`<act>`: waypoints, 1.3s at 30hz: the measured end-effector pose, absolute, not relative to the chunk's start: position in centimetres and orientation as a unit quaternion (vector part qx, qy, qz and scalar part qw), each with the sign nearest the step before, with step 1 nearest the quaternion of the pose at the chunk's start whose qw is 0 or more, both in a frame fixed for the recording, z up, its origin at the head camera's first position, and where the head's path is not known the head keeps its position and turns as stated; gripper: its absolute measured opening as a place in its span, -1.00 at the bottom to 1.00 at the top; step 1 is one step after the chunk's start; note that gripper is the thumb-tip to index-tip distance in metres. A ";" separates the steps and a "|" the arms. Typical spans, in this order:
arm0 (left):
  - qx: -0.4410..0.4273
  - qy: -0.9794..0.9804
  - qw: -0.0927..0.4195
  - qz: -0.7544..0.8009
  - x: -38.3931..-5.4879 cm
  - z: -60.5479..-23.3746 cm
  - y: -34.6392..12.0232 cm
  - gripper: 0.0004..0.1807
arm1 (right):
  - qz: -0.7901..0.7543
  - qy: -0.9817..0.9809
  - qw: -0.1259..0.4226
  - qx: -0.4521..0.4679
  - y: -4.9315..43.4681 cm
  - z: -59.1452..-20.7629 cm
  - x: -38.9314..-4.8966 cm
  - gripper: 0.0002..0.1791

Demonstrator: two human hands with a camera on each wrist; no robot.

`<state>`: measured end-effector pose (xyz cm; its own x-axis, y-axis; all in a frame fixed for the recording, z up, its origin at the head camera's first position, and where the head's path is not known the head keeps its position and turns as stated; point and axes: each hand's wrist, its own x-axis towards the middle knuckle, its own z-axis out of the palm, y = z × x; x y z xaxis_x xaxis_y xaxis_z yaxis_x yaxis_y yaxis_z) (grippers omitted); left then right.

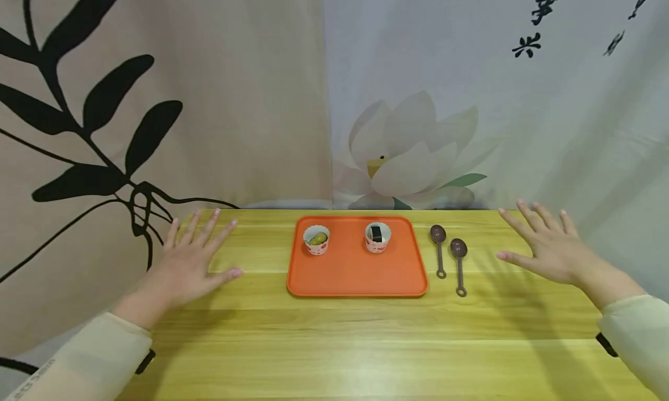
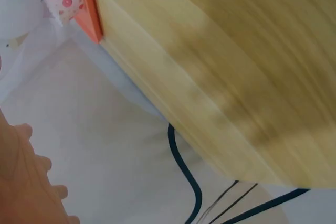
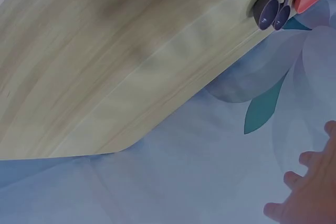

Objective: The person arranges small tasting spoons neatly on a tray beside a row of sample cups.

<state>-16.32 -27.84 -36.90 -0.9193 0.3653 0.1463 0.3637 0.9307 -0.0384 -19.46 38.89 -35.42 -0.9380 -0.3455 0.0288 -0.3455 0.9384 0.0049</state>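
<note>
My left hand is held above the left part of the table, fingers spread and straight, holding nothing. On the other side my right hand hovers likewise, palm down with fingers spread. Between them lies an orange tray. Two small patterned paper cups stand on it: the left cup contains something greenish-yellow, the right cup a black-and-white piece. Two brown spoons lie right of the tray, the nearer spoon and the farther spoon. The right hand is nearest to these spoons.
The wooden table ends at a back edge against a hanging curtain printed with leaves, a lotus and characters. Dark bands sit at both sleeve cuffs. A black cable shows at the lower left.
</note>
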 end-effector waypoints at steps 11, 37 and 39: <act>-0.194 -0.979 0.060 -0.007 -15.5 -37.4 -26.4 0.01 | 0.004 -0.981 0.018 0.194 37.9 -36.2 -19.1 0.05; -0.194 -0.979 0.035 -0.056 -14.8 -40.1 -24.1 -0.04 | 0.054 -0.977 0.001 0.206 36.0 -38.5 -18.4 0.03; -0.195 -0.978 0.037 -0.058 -14.8 -40.2 -24.0 -0.03 | 0.057 -0.977 0.002 0.207 35.9 -38.6 -18.4 0.03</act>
